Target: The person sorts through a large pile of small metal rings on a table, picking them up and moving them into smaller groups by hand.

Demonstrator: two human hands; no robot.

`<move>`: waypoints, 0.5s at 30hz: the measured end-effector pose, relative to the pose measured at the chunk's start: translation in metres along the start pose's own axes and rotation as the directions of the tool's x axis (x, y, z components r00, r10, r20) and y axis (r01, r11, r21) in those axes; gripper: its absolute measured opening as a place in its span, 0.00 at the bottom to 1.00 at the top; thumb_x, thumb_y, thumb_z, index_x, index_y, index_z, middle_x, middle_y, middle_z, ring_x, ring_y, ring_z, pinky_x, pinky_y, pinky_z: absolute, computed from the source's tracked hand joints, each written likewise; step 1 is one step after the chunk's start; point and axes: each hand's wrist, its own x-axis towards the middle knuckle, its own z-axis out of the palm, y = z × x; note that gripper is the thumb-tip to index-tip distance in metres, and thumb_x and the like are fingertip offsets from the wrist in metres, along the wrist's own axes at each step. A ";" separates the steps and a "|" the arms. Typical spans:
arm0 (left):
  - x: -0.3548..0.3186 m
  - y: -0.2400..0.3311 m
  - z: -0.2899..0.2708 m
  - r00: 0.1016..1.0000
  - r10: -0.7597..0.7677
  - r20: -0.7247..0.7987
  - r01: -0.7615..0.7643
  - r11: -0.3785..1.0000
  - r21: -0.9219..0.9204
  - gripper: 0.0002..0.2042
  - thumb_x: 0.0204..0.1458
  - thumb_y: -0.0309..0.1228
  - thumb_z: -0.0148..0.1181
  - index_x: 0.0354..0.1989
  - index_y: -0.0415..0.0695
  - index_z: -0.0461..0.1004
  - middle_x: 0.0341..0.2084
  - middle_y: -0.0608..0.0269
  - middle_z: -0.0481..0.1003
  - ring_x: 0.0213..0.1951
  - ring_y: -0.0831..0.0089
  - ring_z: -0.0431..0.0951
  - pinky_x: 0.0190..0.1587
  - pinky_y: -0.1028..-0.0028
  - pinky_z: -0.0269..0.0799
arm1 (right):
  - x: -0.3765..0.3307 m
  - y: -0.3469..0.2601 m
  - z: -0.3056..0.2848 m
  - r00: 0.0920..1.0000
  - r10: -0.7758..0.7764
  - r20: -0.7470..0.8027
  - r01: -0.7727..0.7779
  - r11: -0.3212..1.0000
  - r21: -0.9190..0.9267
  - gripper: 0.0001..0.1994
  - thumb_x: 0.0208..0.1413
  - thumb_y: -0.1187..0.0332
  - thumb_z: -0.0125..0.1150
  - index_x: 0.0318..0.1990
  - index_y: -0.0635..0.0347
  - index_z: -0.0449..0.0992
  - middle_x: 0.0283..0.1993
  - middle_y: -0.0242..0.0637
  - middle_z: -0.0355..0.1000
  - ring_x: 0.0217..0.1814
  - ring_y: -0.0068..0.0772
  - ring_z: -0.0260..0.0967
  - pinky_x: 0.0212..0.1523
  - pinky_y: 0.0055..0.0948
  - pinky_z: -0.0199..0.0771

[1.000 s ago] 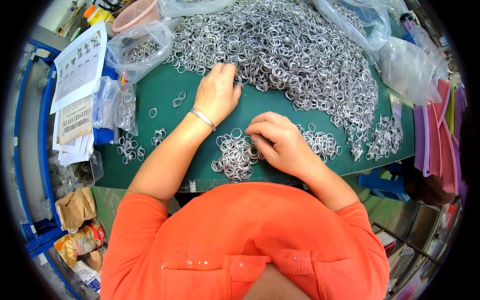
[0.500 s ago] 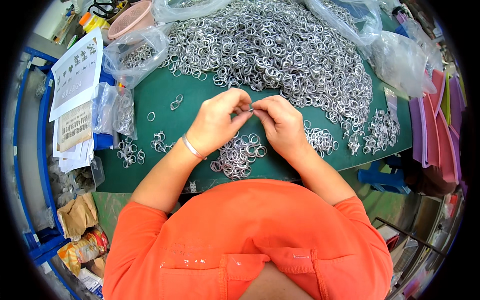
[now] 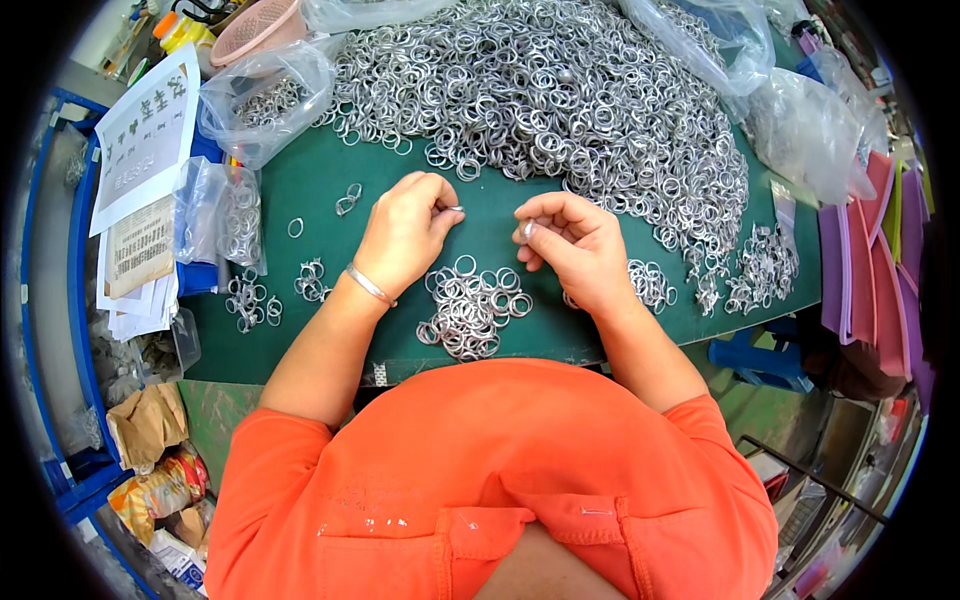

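Observation:
My left hand (image 3: 408, 228), with a bangle on its wrist, pinches a small silvery metal ring (image 3: 455, 208) that juts out past the fingertips. To its right, apart from it, my right hand (image 3: 578, 248) is closed with thumb against forefinger; something small and shiny shows at the tips, too small to make out. Between my forearms lies a small pile of silvery rings (image 3: 475, 310). A large heap of the same rings (image 3: 540, 95) covers the far part of the green table (image 3: 330, 225). Another small pile of rings (image 3: 652, 285) is partly hidden by my right hand.
Loose ring clusters (image 3: 250, 300) and bagged rings (image 3: 240, 215) lie at the left, beside propped paper sheets (image 3: 150, 120). A pink basket (image 3: 255, 30) stands far left. Clear plastic bags (image 3: 805, 130) and pink and purple sheets (image 3: 870, 260) are at the right, near a blue stool (image 3: 760, 362).
My hands, fingertips together before, have drawn apart. The left has moved left with a ring in its pinch; the right has moved slightly right and turned.

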 end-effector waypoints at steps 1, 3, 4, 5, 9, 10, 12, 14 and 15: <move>-0.001 0.004 0.001 0.997 -0.076 0.008 0.076 0.986 -0.150 0.10 0.47 0.20 0.67 0.37 0.38 0.75 0.29 0.62 0.75 0.28 0.73 0.77 0.31 0.77 0.73 | -0.003 -0.007 -0.001 1.000 0.007 -0.015 -0.008 0.999 -0.050 0.07 0.59 0.77 0.56 0.43 0.65 0.77 0.34 0.33 0.76 0.32 0.18 0.74 0.34 0.19 0.75; -0.005 0.016 0.003 0.974 -0.218 0.062 0.223 0.873 -0.433 0.07 0.48 0.18 0.65 0.35 0.37 0.75 0.29 0.64 0.76 0.29 0.77 0.79 0.30 0.80 0.74 | -0.010 -0.016 -0.009 0.994 -0.078 -0.072 0.060 0.972 -0.229 0.07 0.57 0.77 0.56 0.41 0.65 0.79 0.33 0.35 0.77 0.31 0.22 0.75 0.34 0.21 0.74; -0.007 0.020 0.002 0.963 -0.239 0.124 0.269 0.843 -0.466 0.05 0.51 0.17 0.62 0.36 0.35 0.76 0.33 0.63 0.77 0.33 0.78 0.80 0.33 0.80 0.77 | -0.012 -0.025 -0.023 0.967 -0.242 -0.074 0.178 0.860 -0.479 0.07 0.56 0.78 0.57 0.40 0.65 0.79 0.32 0.37 0.77 0.31 0.28 0.75 0.34 0.24 0.74; -0.007 0.019 0.002 0.984 -0.143 0.109 0.178 0.871 -0.457 0.06 0.51 0.16 0.62 0.38 0.35 0.76 0.33 0.62 0.77 0.33 0.77 0.80 0.34 0.80 0.77 | -0.014 -0.034 -0.038 0.921 -0.389 -0.030 0.261 0.671 -0.694 0.07 0.54 0.78 0.58 0.39 0.65 0.79 0.31 0.39 0.76 0.31 0.33 0.75 0.33 0.27 0.74; -0.010 0.022 0.006 0.993 0.044 0.109 0.020 0.855 -0.519 0.12 0.52 0.15 0.60 0.45 0.35 0.75 0.36 0.58 0.78 0.36 0.74 0.81 0.40 0.78 0.78 | -0.036 -0.040 -0.072 0.961 -0.271 0.048 0.162 0.414 -0.896 0.10 0.50 0.82 0.56 0.38 0.65 0.80 0.30 0.43 0.72 0.36 0.49 0.71 0.38 0.37 0.72; -0.012 0.023 0.009 0.993 0.023 0.114 0.046 0.824 -0.565 0.12 0.52 0.15 0.61 0.45 0.35 0.75 0.37 0.58 0.78 0.37 0.74 0.81 0.40 0.78 0.78 | -0.041 -0.033 -0.075 0.971 -0.221 0.086 0.167 0.380 -0.910 0.11 0.49 0.82 0.55 0.39 0.65 0.80 0.31 0.44 0.72 0.37 0.49 0.71 0.40 0.37 0.71; -0.013 0.029 0.008 0.992 -0.014 0.127 0.089 0.789 -0.608 0.13 0.52 0.15 0.61 0.46 0.34 0.74 0.36 0.57 0.79 0.38 0.75 0.80 0.42 0.79 0.76 | -0.048 -0.029 -0.072 0.979 -0.171 0.112 0.169 0.368 -0.914 0.13 0.47 0.84 0.52 0.39 0.65 0.79 0.34 0.44 0.72 0.41 0.49 0.69 0.44 0.38 0.70; -0.014 0.030 0.010 0.994 -0.033 0.101 0.093 0.743 -0.663 0.13 0.50 0.17 0.63 0.44 0.36 0.75 0.34 0.59 0.80 0.36 0.76 0.81 0.40 0.79 0.77 | -0.048 -0.032 -0.063 0.962 -0.262 0.071 0.176 0.403 -0.898 0.13 0.46 0.85 0.52 0.39 0.65 0.79 0.34 0.44 0.71 0.40 0.49 0.69 0.43 0.38 0.70; -0.014 0.030 0.010 0.995 -0.040 0.092 0.093 0.720 -0.688 0.13 0.49 0.18 0.64 0.44 0.37 0.76 0.34 0.60 0.81 0.36 0.77 0.81 0.39 0.79 0.77 | -0.047 -0.034 -0.060 0.951 -0.307 0.044 0.177 0.423 -0.888 0.13 0.46 0.85 0.52 0.39 0.65 0.79 0.34 0.44 0.71 0.40 0.50 0.69 0.43 0.38 0.70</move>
